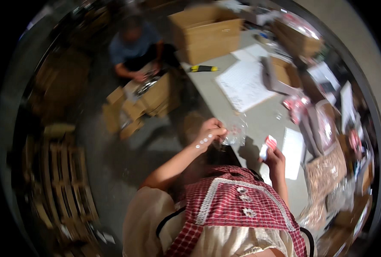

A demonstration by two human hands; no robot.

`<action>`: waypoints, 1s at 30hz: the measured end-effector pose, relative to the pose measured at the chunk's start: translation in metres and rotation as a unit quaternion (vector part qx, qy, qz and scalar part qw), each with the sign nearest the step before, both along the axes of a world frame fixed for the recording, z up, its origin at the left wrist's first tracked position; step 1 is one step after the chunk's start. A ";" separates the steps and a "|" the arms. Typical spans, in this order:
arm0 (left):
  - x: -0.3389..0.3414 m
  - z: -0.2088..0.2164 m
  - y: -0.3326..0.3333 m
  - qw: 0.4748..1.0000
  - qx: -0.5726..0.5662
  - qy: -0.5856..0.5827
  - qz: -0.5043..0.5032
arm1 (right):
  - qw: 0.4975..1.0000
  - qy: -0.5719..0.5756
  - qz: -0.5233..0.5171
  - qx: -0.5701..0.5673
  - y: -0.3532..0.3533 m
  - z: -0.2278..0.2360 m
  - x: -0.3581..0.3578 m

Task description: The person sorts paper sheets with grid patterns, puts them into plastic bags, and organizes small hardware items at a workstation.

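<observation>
My left hand (211,132) is closed, its thumb and fingers pinching the edge of a clear plastic bag (237,132) over the table's near edge. Several small round white dots run along the back of that hand and the wrist. To the right, my right hand (275,159) is closed around a small red and white packet (268,144), held above the table. What the packet contains cannot be made out. A sheet of white paper (292,152) lies on the table just beside my right hand.
The grey table (207,88) carries a large cardboard box (212,40), a yellow and black utility knife (204,68), printed sheets (244,85), an open small box (284,75) and plastic-wrapped bundles (327,169). A co-worker (134,47) sits left beside opened cardboard (156,96). Wooden pallets (66,175) stand lower left.
</observation>
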State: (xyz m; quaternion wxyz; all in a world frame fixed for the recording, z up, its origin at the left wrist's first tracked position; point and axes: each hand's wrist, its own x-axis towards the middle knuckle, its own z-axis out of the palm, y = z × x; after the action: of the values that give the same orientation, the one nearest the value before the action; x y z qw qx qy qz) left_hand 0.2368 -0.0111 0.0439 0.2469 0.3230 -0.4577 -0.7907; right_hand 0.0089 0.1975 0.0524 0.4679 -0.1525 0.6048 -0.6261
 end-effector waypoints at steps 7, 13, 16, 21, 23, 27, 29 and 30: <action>0.139 -0.087 0.048 0.985 0.101 -0.064 0.126 | 0.985 -0.086 0.138 0.055 0.005 -0.031 0.039; 0.336 -0.225 0.114 0.932 -0.014 -0.200 0.303 | 0.974 -0.081 0.205 0.048 -0.010 -0.050 0.047; 0.425 -0.258 0.164 0.823 0.124 -0.171 0.527 | 0.972 -0.068 0.220 0.058 -0.016 -0.058 0.046; 0.480 -0.273 0.236 0.720 0.227 0.006 0.656 | 0.977 -0.067 0.198 0.048 -0.012 -0.058 0.038; 0.461 -0.275 0.256 0.769 0.102 -0.370 0.511 | 0.980 -0.049 0.187 0.041 -0.009 -0.057 0.040; 0.448 -0.266 0.271 0.527 -0.119 -0.834 0.115 | 0.982 -0.038 0.180 0.029 -0.005 -0.071 0.038; 0.461 -0.259 0.264 0.513 -0.002 -0.839 0.182 | 0.981 -0.028 0.187 0.031 -0.005 -0.073 0.037; 0.470 -0.255 0.257 0.511 0.068 -0.818 0.255 | 0.981 -0.020 0.190 0.034 -0.005 -0.071 0.038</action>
State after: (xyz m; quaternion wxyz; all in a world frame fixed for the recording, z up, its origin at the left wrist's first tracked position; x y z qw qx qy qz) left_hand 0.7068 0.2461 -0.2106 -0.0689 0.9455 -0.2995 -0.1079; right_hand 0.0468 0.1921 -0.0183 0.5954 -0.2355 0.5764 -0.5078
